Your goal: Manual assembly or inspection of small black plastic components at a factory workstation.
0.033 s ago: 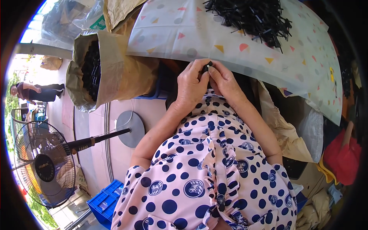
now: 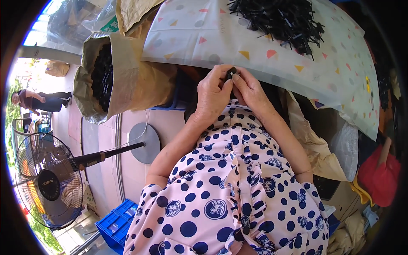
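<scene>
Between the fingertips of both hands is a small black plastic-looking part (image 2: 231, 72); most of it is hidden by the fingers. My left hand (image 2: 212, 90) pinches it from the left. From the right, my right hand (image 2: 250, 87) presses against it with thumb and fingers bent. Both hands are held together just off the near edge of a table with a patterned white cover (image 2: 191, 46). Farther back on that cover lies a heap of thin black stick-like parts (image 2: 282, 25).
A paper sack (image 2: 140, 80) full of black pieces stands left of the table. A standing fan (image 2: 49, 185) and a blue crate (image 2: 117, 225) are at the left. Torn brown paper (image 2: 312, 144) hangs at right, near red cloth (image 2: 380, 178). Another person (image 2: 40, 100) stands far left.
My hands stay in almost the same place around the small black part, with only slight finger movement. The view has shifted slightly.
</scene>
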A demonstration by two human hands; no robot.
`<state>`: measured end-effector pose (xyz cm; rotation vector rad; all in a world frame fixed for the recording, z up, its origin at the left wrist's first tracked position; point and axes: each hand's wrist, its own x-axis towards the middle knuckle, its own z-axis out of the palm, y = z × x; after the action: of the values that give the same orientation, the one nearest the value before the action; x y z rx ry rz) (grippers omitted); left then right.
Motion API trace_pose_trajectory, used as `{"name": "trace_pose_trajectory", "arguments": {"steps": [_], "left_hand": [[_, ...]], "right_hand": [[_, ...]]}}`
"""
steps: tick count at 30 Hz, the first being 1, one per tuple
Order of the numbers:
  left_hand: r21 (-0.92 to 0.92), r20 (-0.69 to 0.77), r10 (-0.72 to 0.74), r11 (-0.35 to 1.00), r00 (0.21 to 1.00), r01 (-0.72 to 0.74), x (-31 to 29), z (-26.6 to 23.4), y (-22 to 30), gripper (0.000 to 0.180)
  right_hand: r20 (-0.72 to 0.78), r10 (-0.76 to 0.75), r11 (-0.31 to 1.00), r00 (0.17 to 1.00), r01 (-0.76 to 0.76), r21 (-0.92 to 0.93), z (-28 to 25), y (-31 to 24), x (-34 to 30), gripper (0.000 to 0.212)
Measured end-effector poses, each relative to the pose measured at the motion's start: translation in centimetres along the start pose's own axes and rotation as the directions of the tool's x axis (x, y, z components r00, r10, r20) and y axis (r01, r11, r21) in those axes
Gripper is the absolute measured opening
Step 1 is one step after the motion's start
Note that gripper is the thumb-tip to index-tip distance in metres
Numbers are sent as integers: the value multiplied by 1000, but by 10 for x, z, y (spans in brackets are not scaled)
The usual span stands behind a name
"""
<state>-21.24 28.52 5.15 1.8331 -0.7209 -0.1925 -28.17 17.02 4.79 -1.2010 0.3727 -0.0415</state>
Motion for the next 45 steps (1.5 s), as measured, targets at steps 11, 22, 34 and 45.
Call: {"name": "trace_pose_trajectory", "arguments": {"steps": [11,22,34,45], "left_hand": [[-808,300,-263,441,917,391,0,-33,-9,39],[-680,448,-211,550,869,485,-3,-25,-4,40],[-353,345,-76,913,935,205,-6,-13,-4,34],[-212,240,-64,970,969,116,-14,-17,-20,27]], "right_hand": [[42,-216,976,975,215,24,-7,-5,2,15],[117,-22,993,993,8,118,-18,1,6,11],[94,-159,981,983,168,-100,-11,9,-13,21],[145,-269,812,952,305,-497,0,17,-6,18]]}}
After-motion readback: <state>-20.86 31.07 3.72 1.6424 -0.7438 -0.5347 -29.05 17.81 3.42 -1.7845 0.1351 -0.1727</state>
